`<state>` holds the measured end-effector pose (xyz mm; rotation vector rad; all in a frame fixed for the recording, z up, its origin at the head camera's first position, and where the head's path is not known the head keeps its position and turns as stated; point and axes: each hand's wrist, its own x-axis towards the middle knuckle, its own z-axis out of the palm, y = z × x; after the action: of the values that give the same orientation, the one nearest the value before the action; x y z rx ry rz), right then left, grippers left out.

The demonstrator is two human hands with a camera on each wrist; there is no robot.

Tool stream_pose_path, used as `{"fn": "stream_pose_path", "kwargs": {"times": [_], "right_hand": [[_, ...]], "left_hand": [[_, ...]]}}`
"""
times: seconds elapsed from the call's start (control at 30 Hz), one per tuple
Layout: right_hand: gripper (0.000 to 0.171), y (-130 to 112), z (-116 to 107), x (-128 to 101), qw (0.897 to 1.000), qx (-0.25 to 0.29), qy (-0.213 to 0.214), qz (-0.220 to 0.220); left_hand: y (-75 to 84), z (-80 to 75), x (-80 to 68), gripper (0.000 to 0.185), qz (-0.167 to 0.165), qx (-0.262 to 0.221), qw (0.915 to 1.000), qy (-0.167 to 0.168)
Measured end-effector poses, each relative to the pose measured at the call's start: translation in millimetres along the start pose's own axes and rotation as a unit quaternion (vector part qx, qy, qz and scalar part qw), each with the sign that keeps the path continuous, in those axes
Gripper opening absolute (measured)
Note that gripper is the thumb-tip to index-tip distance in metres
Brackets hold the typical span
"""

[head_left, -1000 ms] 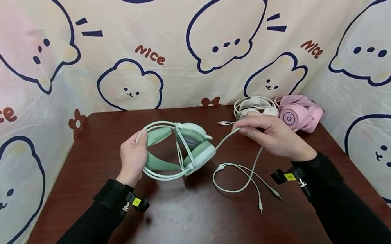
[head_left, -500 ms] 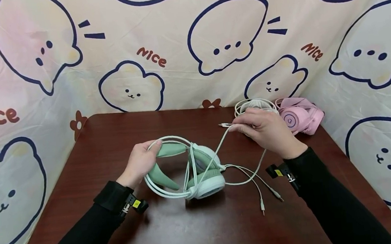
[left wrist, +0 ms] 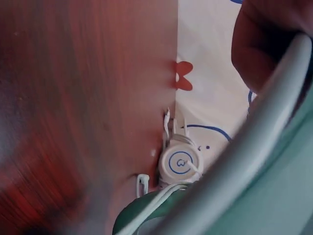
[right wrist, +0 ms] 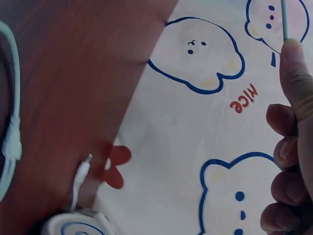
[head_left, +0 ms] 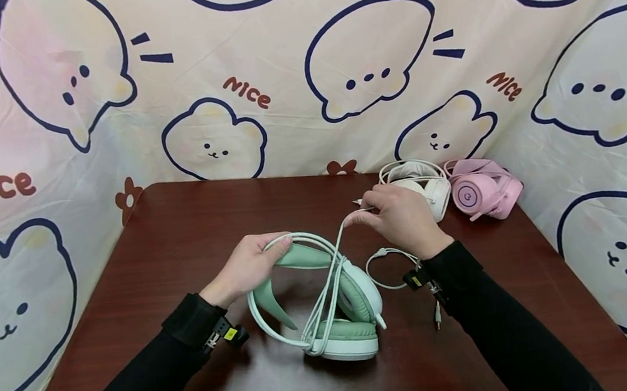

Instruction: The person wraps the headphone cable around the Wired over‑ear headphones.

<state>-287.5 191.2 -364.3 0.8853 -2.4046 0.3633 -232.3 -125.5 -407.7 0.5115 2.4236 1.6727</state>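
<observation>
**Operator:** Head view first. My left hand [head_left: 249, 268] grips the headband of the green headphones [head_left: 323, 295], fingers curled over the band and its thin wire hoop. The ear cups sit on the table [head_left: 181, 233] just right of that hand's wrist, one stacked on the other.

**Second:** And your right hand?

**Operator:** My right hand [head_left: 401, 218] pinches the pale cable [head_left: 338, 262] between thumb and forefinger. The cable runs from that pinch down to the ear cups, crossing the headband between my two hands. A small loop of it [head_left: 387, 268] lies on the table beside my right wrist, and a plug tip [head_left: 437, 320] lies close under that forearm.

**Second:** What do the wrist views add?

**Operator:** On the left wrist view the green band fills the near corner, with my fingers [left wrist: 264, 44] wrapped over it. On the right wrist view the cable [right wrist: 284, 19] rises from my fingertip [right wrist: 293, 63]; the other fingers are curled in below it.

**Second:** Anything else near you?

**Operator:** Just beyond my right hand sit white headphones [head_left: 423, 185], with a plug [head_left: 361, 202] at my fingertips. Pink headphones [head_left: 483, 193] lie touching them on the far side. A cartoon-printed cloth [head_left: 258, 94] hangs behind the table.
</observation>
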Motion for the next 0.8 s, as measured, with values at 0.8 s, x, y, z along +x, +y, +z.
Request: {"fn": "stream_pose_path", "kwargs": {"times": [0.8], "right_hand": [[0.017, 44.4, 20.5, -34.0, 0.928, 0.242, -0.127, 0.252]], "left_hand": [[-7.2, -13.2, -9.8, 0.054, -0.026, -0.416, 0.9086, -0.028]]}}
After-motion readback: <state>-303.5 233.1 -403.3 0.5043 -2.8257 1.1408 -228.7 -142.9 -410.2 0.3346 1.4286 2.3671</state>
